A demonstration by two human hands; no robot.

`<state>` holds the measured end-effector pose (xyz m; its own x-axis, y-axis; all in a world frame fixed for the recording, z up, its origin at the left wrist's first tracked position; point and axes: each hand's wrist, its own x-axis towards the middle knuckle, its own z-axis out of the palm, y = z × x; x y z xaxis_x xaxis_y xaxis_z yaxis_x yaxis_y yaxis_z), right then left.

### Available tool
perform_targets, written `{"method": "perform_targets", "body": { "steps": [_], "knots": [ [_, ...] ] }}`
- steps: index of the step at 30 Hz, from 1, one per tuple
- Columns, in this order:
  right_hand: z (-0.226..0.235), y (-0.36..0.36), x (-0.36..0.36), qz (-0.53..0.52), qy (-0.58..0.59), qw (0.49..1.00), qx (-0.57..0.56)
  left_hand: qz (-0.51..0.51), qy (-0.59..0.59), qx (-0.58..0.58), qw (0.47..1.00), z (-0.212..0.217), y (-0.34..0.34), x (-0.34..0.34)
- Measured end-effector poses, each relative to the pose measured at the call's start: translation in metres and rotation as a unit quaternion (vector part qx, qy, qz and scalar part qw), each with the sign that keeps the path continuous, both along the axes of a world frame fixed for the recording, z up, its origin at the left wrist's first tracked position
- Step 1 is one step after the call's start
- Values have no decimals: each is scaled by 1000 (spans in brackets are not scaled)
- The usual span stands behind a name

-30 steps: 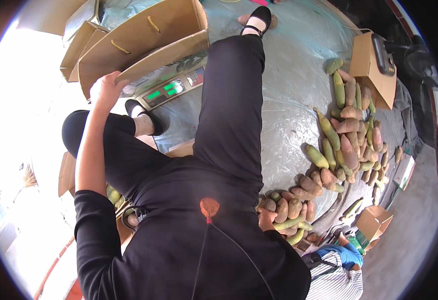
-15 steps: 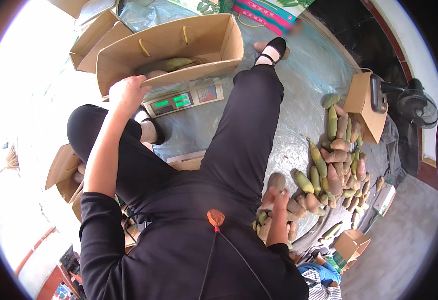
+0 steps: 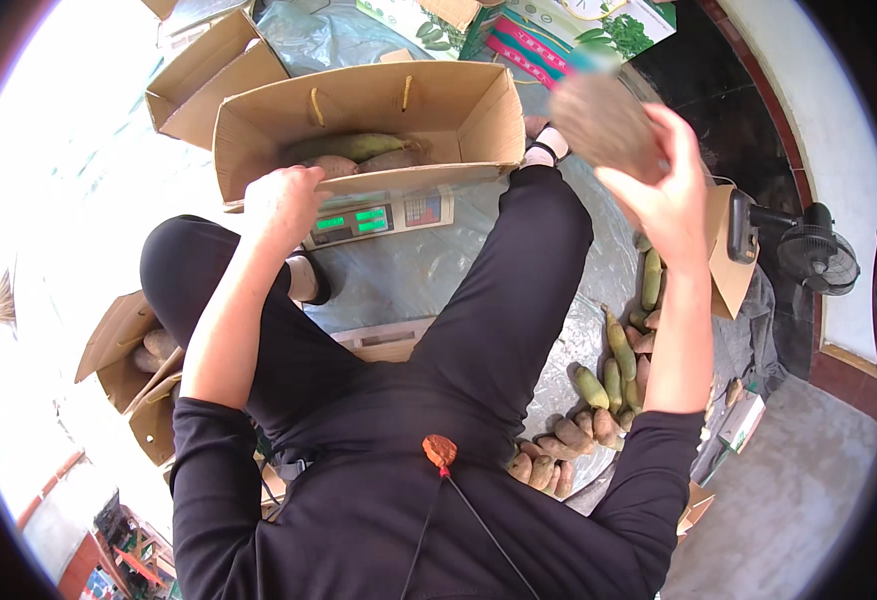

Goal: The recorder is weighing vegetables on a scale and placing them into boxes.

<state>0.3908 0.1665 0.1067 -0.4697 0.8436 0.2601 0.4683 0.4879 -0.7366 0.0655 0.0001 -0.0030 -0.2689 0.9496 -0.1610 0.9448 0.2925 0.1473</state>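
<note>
Brown Tuber (image 3: pixel 603 130) Carried in the Right Hand (image 3: pixel 672 185)

The brown tuber is gripped by the right hand, thumb on the near side, and is held in the air beyond the right edge of the cardboard box (image 3: pixel 363 95). The fingers of the left hand (image 3: pixel 286 205) are laid over the box's near edge, left of centre; whether the rim is pinched cannot be told.

A full-palm hold is advised, as the tuber is bulky for one hand. The box's right edge should be cleared with height to spare. Any lowering should be gentle, so that the other tubers (image 3: pixel 394 161) by the near edge and the green elongated vegetable (image 3: pixel 353 147) behind them are not bruised. Only light pressure should be put on the near edge, since the scale (image 3: pixel 353 222) just below might be disturbed.

The tuber is seen as thick, rounded and dull brown; its skin is blurred
</note>
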Motion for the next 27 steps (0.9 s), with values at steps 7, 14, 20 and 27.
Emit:
{"method": "perform_targets", "body": {
  "steps": [7,14,20,27],
  "knots": [
    [-46,10,-125,130,-300,928,179,-8,0,0,1000,3,5,3],
    [-105,-2,-200,145,-611,755,192,-8,-7,-6,1000,2,4,0],
    [-84,3,-201,176,-414,883,136,0,-8,-9,1000,2,6,0],
    [-24,23,-63,69,-79,993,-63,8,8,-37,999,2,13,6]
  ]
}}
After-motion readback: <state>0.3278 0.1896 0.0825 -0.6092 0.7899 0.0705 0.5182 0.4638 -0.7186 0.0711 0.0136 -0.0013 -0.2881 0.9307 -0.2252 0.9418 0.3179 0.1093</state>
